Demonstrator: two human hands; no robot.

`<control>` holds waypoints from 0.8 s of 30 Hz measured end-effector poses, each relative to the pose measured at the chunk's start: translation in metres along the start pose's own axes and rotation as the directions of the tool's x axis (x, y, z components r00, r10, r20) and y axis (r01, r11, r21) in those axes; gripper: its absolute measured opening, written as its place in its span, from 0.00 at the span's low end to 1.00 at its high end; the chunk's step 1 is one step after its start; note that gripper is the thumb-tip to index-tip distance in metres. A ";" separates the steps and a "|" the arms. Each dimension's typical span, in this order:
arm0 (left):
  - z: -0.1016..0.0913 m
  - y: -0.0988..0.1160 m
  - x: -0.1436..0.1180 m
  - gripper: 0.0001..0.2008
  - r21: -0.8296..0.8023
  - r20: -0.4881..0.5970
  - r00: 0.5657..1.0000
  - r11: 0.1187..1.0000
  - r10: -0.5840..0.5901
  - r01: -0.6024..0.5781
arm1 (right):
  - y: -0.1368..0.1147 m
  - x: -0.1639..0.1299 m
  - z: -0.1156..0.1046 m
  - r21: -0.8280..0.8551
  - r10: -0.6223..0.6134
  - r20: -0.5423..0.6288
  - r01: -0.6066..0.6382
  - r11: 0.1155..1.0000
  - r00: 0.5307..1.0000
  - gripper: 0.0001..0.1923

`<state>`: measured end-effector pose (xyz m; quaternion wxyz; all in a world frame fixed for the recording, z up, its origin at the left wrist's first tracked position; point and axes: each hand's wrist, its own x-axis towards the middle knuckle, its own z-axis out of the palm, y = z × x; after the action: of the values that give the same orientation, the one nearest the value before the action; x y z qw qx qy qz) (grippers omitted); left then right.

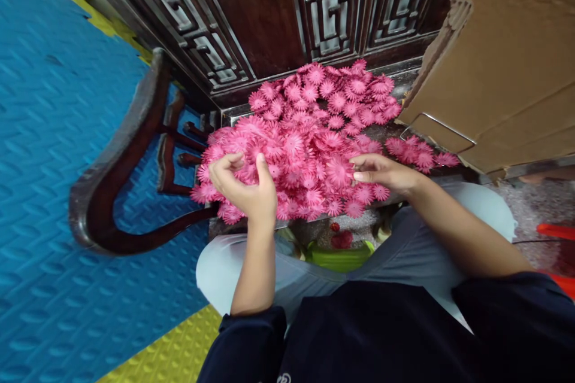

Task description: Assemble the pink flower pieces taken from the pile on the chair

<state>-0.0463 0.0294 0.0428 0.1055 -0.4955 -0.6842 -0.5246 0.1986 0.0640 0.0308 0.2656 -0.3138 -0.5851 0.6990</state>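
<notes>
A big heap of pink fabric flower pieces (314, 125) lies on a dark wooden seat (233, 112) in front of me. My left hand (245, 185) rests on the heap's near left edge, its fingers curled around pink flower pieces. My right hand (381, 172) lies on the heap's near right side, fingertips pinching or touching one flower piece; which of the two I cannot tell. Both forearms reach out over my lap in pale trousers (404, 251).
A curved dark wooden armrest (112, 167) stands at the left. Carved dark wood panels (251, 6) rise behind the heap. A cardboard box (507, 60) sits at the right. Green and red bits (339, 245) lie between my knees. Blue and yellow foam mats (49, 131) cover the floor.
</notes>
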 end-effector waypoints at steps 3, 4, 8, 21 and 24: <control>-0.005 0.018 -0.010 0.05 -0.101 0.133 0.984 0.989 0.117 -0.104 | 0.003 0.001 0.001 -0.002 -0.012 -0.006 0.012 1.000 1.000 0.19; -0.007 0.026 -0.014 0.04 -0.136 0.219 0.962 0.982 0.162 -0.134 | 0.004 0.002 0.002 -0.005 -0.011 0.004 0.011 1.000 1.000 0.18; -0.009 0.051 -0.035 0.06 -0.274 0.541 0.799 0.953 0.263 -0.128 | 0.007 0.003 0.004 -0.010 -0.005 0.097 0.006 1.000 0.995 0.16; 0.000 0.055 -0.050 0.06 -0.366 0.694 0.719 0.882 0.046 0.297 | 0.003 0.005 0.004 0.005 -0.091 0.177 0.092 0.996 0.980 0.13; 0.001 0.055 -0.050 0.05 -0.382 0.724 0.689 0.846 0.026 0.371 | 0.002 0.006 0.005 0.012 -0.093 0.166 0.092 0.996 0.982 0.13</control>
<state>0.0213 -0.0005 0.0427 -0.3482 -0.5977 -0.5560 -0.4609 0.1913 0.0646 0.0282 0.2487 -0.2262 -0.6179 0.7108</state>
